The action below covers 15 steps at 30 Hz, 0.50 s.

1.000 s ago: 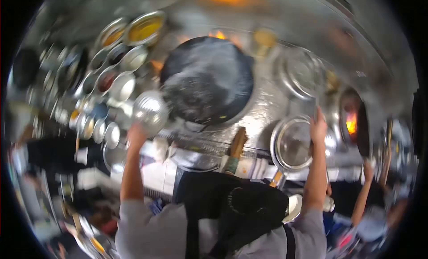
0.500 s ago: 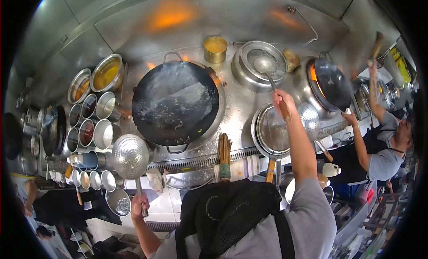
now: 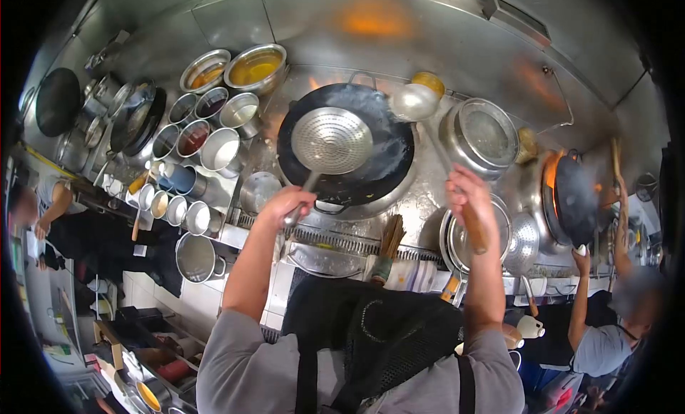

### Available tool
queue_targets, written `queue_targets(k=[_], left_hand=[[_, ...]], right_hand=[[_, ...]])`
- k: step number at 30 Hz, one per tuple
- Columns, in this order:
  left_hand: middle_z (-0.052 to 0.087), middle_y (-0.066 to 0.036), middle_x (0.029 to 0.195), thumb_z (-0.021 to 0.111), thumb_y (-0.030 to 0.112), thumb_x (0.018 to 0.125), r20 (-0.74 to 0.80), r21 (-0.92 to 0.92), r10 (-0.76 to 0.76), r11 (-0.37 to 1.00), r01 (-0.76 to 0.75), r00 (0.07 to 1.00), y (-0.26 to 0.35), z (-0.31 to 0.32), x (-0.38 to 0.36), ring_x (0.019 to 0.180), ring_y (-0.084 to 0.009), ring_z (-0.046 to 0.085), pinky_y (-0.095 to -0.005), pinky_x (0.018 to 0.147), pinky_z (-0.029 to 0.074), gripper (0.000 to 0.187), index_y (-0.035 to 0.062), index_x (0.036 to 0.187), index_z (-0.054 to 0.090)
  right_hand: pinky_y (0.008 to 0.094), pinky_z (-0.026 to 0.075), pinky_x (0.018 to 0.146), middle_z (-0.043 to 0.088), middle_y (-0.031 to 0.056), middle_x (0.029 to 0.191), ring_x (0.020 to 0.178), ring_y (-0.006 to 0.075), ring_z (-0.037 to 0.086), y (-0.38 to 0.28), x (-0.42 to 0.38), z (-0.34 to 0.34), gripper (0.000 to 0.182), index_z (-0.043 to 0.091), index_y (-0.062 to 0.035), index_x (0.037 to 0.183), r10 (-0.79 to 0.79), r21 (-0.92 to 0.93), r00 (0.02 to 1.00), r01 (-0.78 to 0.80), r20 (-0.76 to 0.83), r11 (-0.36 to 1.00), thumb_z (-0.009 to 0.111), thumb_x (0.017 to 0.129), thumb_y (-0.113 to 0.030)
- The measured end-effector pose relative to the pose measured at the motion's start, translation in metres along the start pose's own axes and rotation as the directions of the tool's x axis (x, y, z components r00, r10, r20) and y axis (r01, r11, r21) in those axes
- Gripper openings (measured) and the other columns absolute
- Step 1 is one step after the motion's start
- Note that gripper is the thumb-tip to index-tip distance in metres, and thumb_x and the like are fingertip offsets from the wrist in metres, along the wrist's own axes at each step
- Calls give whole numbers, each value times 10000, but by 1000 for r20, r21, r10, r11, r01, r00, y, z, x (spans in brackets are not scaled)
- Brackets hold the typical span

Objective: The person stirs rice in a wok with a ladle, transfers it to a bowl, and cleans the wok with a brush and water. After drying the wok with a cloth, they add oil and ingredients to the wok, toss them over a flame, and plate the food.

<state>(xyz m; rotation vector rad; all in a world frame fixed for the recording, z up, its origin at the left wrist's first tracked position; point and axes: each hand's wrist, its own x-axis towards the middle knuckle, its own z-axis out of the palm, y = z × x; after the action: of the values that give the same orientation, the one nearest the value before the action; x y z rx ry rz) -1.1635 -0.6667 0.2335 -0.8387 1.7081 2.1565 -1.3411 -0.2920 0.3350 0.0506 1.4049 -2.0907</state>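
My left hand (image 3: pixel 287 203) is wrapped round the handle of a perforated skimmer (image 3: pixel 332 141), whose round head lies over the large black wok (image 3: pixel 389 168). Light steam rises from the wok. In my right hand (image 3: pixel 467 191) is the wooden-ended handle of a ladle (image 3: pixel 414 102). The ladle bowl hangs over the wok's upper right edge, partly in front of a brass-coloured pot (image 3: pixel 428 82). A bamboo brush (image 3: pixel 388 244) stands at the stove's front edge, below the wok.
Metal bowls of yellow liquid (image 3: pixel 255 66) and steel containers (image 3: pixel 220 149) stand left. On the right are a lidded pot (image 3: pixel 488 134), strainers (image 3: pixel 521 243) and a second wok (image 3: pixel 576 200) over flames, handled by a co-worker (image 3: pixel 606 343). Another person (image 3: pixel 53 200) is far left.
The skimmer in my left hand has moved up from beside the stove to over the wok. The ladle has left the lidded pot and moved left to the wok's edge. The camera view has shifted.
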Motion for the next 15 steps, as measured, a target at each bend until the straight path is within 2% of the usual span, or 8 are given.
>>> queue_targets(k=[4,6,7,8,9,11,14,15], left_hand=[[577,-48,604,658,123,858,49,98,-11,995,6,999,28,33,34,468,-127,536,-283,442,420,182,30,713,600],[584,-63,607,659,99,846,25,137,-27,990,24,999,36,42,45,474,-136,544,-288,439,414,161,19,718,602],[581,-64,603,661,87,835,-20,162,-6,987,9,1000,36,43,53,469,-142,542,-293,437,414,161,17,705,598],[578,-64,599,663,75,824,-65,189,18,982,-5,998,35,44,58,464,-148,540,-297,435,413,161,15,691,593],[600,-104,602,650,58,800,-153,301,82,953,-32,985,41,49,53,490,-180,591,-318,433,446,131,-16,699,611],[614,-118,636,645,50,787,-227,394,107,919,-10,968,36,39,64,510,-183,609,-321,443,458,105,-44,767,604],[663,-219,789,637,70,775,-420,516,243,856,10,875,28,27,59,636,-301,688,-413,539,525,340,-80,1039,485],[659,-257,843,626,83,789,-426,732,469,681,-10,773,12,9,67,700,-369,683,-465,606,530,389,-55,1090,422]], right_hand=[[254,388,400,566,40,727,486,86,473,52,28,23,709,287,1,1488,-41,-347,993,75,107,935,636,879,-94],[334,490,477,629,102,806,544,178,591,85,50,19,671,320,-8,1478,2,-543,987,86,159,835,625,888,-103],[396,519,553,643,143,853,620,262,634,118,69,9,669,330,-32,1479,-329,-718,895,440,301,539,619,879,-90],[459,549,629,658,185,900,695,346,677,140,77,5,668,340,-56,1480,-545,-756,669,648,506,94,613,871,-77],[459,549,629,658,185,900,695,346,677,143,66,13,668,340,-56,1480,-544,-754,672,648,503,103,613,871,-77],[479,536,795,662,249,1003,847,437,666,140,40,26,638,394,-45,1455,-241,-929,897,355,370,-104,619,858,-74],[472,531,837,649,286,1057,883,445,653,127,16,19,606,456,-67,1427,-71,-953,957,270,281,-140,625,844,-65],[472,531,837,649,286,1057,883,445,653,130,10,6,606,456,-67,1427,-64,-951,955,277,288,-140,625,844,-65]])
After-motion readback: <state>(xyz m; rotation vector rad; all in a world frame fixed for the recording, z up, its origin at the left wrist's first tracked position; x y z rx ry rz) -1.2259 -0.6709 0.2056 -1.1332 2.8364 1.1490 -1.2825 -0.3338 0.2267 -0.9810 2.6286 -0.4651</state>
